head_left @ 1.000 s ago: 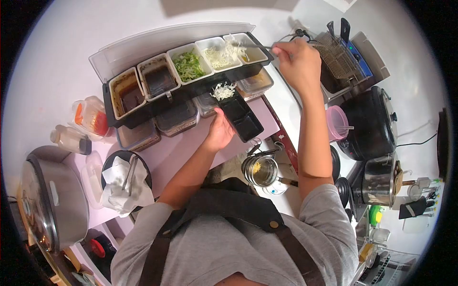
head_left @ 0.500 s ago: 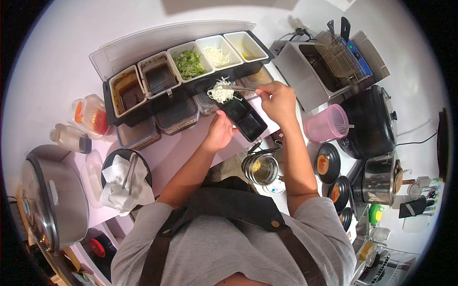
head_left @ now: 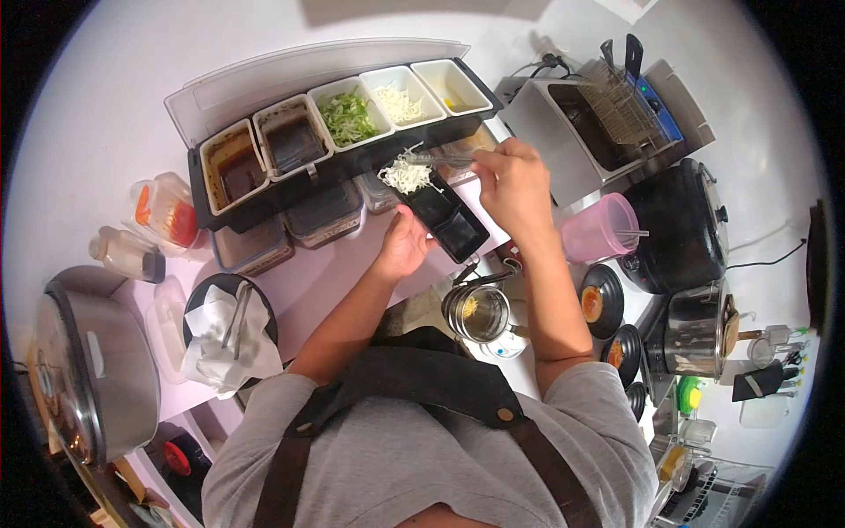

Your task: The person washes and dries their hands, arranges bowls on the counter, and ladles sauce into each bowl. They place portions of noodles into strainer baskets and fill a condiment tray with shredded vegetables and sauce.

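My left hand (head_left: 407, 243) holds a black divided tray (head_left: 452, 225) by its side, with the fingers partly under it. White shreds (head_left: 408, 174) are heaped in the tray's far end. My right hand (head_left: 511, 182) grips a metal utensil (head_left: 449, 162), whose tip touches the shreds. Behind the tray stands a black condiment holder (head_left: 308, 178) with white-walled bins: dark sauce in two at the left, chopped greens (head_left: 349, 119), white shreds (head_left: 399, 104), and a bin (head_left: 451, 88) with a little yellow at the right.
A fryer (head_left: 576, 132) with a wire basket stands at the right, near a pink jug (head_left: 600, 227) and a black cooker (head_left: 673, 226). Strainers (head_left: 482, 314) are below the tray. At the left are a bowl with white paper (head_left: 231, 339) and a large steel pot (head_left: 123, 374).
My right hand has come from beside the right end bin down to the tray with the utensil. The shreds in the tray form a larger heap, and the right end bin shows little inside.
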{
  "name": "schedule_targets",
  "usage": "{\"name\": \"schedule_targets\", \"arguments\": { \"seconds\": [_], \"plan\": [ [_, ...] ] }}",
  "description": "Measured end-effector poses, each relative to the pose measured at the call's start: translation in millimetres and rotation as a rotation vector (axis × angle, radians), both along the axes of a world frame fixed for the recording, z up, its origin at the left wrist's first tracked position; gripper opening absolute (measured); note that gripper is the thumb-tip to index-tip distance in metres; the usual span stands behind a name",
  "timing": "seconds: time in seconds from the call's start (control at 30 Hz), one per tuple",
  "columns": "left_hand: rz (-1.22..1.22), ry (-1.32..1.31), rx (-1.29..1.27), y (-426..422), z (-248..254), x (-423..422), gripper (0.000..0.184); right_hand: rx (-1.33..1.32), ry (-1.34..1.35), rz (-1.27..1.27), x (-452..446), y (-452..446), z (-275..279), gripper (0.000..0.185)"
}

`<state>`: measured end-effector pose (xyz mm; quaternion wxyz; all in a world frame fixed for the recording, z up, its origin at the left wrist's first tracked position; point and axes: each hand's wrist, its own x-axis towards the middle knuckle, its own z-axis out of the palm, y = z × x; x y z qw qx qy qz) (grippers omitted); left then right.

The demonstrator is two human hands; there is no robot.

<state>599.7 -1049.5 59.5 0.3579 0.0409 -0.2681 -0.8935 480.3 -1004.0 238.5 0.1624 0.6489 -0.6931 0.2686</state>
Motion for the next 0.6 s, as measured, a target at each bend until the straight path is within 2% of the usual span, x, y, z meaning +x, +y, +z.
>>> {"name": "schedule_targets", "arguments": {
  "seconds": [0.1, 0.27, 0.4, 0.6],
  "plan": [
    [-0.055, 0.028, -0.019, 0, -2, 1, 0.068, 0.025, 0.025, 0.066, 1, -5, -13, 0.012],
    [-0.056, 0.047, 0.034, 2, -11, 2, 0.067, 0.019, 0.028, 0.013, 2, 3, 7, 0.012],
    [-0.067, 0.044, 0.035, 4, -12, 5, 0.068, 0.04, 0.07, 0.062, -3, 2, 0, 0.011],
    [-0.034, -0.012, 0.055, 10, -3, 17, 0.071, -0.054, -0.007, -0.026, -13, -1, 31, 0.008]
  ]
}}
